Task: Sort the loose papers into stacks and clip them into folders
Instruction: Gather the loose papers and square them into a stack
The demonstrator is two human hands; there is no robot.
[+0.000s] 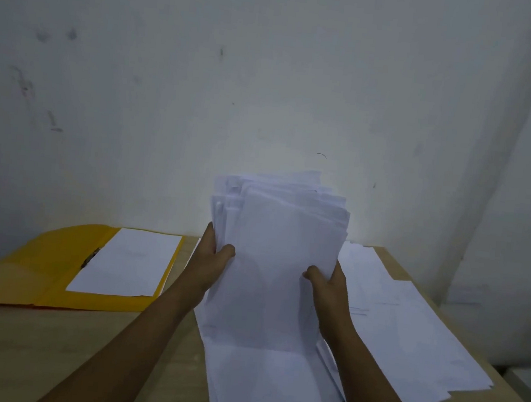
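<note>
An uneven stack of white papers (272, 250) stands upright on its lower edge in the middle of the table, its top edges fanned out. My left hand (215, 249) grips its left side and my right hand (328, 279) grips its right side, thumbs on the near face. More loose white papers (408, 324) lie flat under and to the right of the held stack. At the left lies an open yellow folder (53, 264) with a white sheet (128, 262) inside and a metal clip (91, 257) along its spine.
The wooden table (65, 343) ends at the right near a white ledge (529, 381). A marked white wall (268, 87) rises directly behind the table. Bare wood shows at the near left.
</note>
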